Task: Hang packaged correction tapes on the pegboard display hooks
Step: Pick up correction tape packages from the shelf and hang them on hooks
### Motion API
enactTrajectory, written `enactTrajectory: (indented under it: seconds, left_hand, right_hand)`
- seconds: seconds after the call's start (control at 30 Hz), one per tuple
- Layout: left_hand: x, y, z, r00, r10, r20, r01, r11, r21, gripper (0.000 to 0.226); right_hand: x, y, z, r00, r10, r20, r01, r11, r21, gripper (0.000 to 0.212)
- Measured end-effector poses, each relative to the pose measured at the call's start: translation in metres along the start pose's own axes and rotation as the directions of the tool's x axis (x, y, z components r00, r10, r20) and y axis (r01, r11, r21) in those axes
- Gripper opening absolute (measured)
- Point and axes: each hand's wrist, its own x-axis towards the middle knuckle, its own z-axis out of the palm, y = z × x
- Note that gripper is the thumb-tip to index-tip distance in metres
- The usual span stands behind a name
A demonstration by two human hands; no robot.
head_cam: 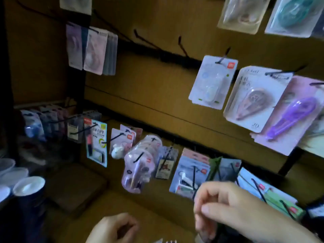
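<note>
- R hand (pixel 228 207) sits low, just in front of the bottom-row packs (pixel 189 174). Fingers curled, thumb near forefinger like a pinch, but too blurred: I can't tell if they grip anything.
- L hand (pixel 112 228) is at the frame btm, fingers curled in, nothing visible inside. Can't tell there either.
- Pale edge at the frame btm btwn the hands could be stock, unclear.
- No pack is clearly in hand; all I see hang on the pegboard (pixel 157 88).
- Packs hang by their card tops, faces out, so each hook shows its front item.
- Mid rail, right: 3 fronts, i.e. white pack (pixel 213 81), pink pack (pixel 252 100), purple pack (pixel 291 118). Top right: 2 more.
- Bare hooks (pixel 140 36) on that rail: 2 clear. I judge those the free spots.
</note>
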Motion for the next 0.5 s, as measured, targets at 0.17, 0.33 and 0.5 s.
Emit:
enactTrajectory:
  seconds: [0.17, 0.33, 0.5]
  left_hand:
    - [-0.002, -0.061, 0.039, 0.961, -0.263, 0.089, 0.258, 0.964, 0.06, 0.025]
    - [-0.005, -0.124, 0.089, 0.875, -0.481, 0.055, 0.481, 0.877, 0.008, 0.032]
    - [-0.01, -0.167, 0.151, 0.762, -0.643, 0.079, 0.648, 0.758, -0.078, 0.042]
  right_hand:
    - [0.055, 0.122, 0.043, 0.942, 0.317, 0.113, -0.327, 0.941, 0.084, 0.021]
    - [0.102, 0.233, 0.072, 0.803, 0.577, -0.15, -0.506, 0.792, 0.341, 0.028]
    - [0.123, 0.318, 0.076, 0.654, 0.652, -0.384, -0.604, 0.756, 0.254, 0.028]
